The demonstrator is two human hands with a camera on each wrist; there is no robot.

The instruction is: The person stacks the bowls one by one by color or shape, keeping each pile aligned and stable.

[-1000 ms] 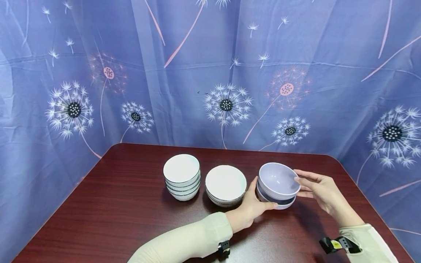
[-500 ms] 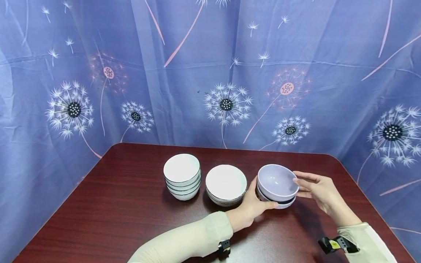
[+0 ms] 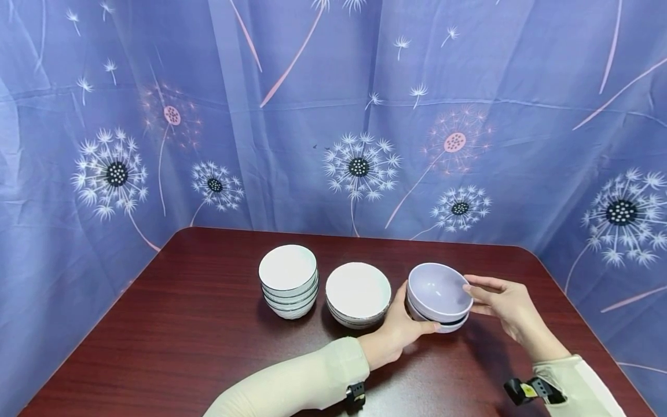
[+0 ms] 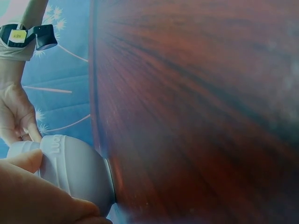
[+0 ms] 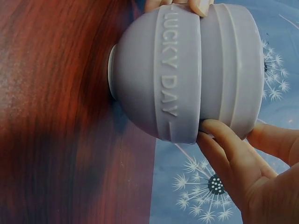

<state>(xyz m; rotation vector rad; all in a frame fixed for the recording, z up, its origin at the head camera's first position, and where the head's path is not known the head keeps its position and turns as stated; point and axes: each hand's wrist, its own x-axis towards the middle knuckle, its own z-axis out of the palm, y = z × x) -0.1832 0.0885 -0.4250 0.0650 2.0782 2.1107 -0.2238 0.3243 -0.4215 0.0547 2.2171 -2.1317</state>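
Two lavender bowls are nested at the right of the table. My left hand (image 3: 397, 335) grips the lower bowl (image 5: 138, 79), thumb at its near rim and fingers along its left side. Raised letters reading "LUCKY DAY" run round that bowl, and its foot is at the tabletop. Inside it sits the upper bowl (image 3: 440, 289), its ridged wall showing above the lower rim in the right wrist view. My right hand (image 3: 508, 307) pinches the upper bowl at its right side, thumb at the rim and fingers outside. The lower bowl's inside is mostly hidden.
Left of the lavender bowls, close by my left hand, stands a low stack of white bowls (image 3: 358, 291) with dark rims. A taller stack of white bowls (image 3: 288, 269) stands farther left. A blue dandelion-print curtain (image 3: 292, 145) hangs behind the dark red table (image 3: 172, 324).
The upper lavender bowl has sunk lower and slightly left into the lower one, and the dark gap between them has narrowed. My right hand followed it down; my left hand has stayed put.
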